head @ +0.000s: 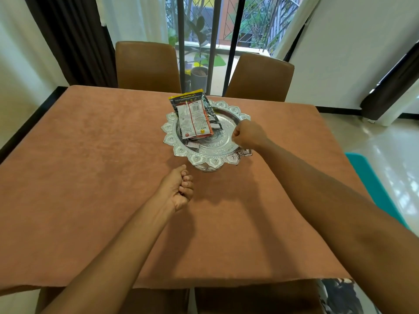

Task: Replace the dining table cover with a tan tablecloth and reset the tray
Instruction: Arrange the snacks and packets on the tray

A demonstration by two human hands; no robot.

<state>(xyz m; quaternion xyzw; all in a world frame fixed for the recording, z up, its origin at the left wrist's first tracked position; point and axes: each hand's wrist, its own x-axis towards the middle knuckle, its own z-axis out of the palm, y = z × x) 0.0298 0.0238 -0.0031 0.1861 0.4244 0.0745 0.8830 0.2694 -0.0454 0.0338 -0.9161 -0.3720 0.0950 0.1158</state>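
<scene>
Head view of the dining worktop, which lies wholly beneath a tan, suede-like tablecloth (90, 177) spread flat, its near hem hanging straight along the 6 o'clock edge. A silver embossed pedestal tray with a scalloped petal rim (181, 151) stands on the cloth just beyond centre, toward 12 o'clock. In the tray's 10 o'clock portion lies a black foil packet with a yellow end (195, 98), its far end projecting past the rim; two white-and-red printed sachets (192, 118) rest on top of it, and a small pale sachet (193, 145) lies partly under them at the tray's 8 o'clock. The left hand (179, 189) is at the tray's 7 o'clock, close to the pedestal foot but apart from it, fingers clenched into the palm with nothing visible in them. The right hand (248, 134) is over the tray's 3 o'clock rim with its fingers curled; whether it grips the rim cannot be told. Two brown upholstered chairs (146, 64) (260, 78) stand at 11 and 1 o'clock of the worktop, with two more (249, 298) tucked under at 6 o'clock. A teal floor mat (367, 177) lies at 3 o'clock, a black-and-white patterned fabric (340, 295) at 5 o'clock, and a potted green plant (199, 75) stands behind the glass at 12 o'clock
</scene>
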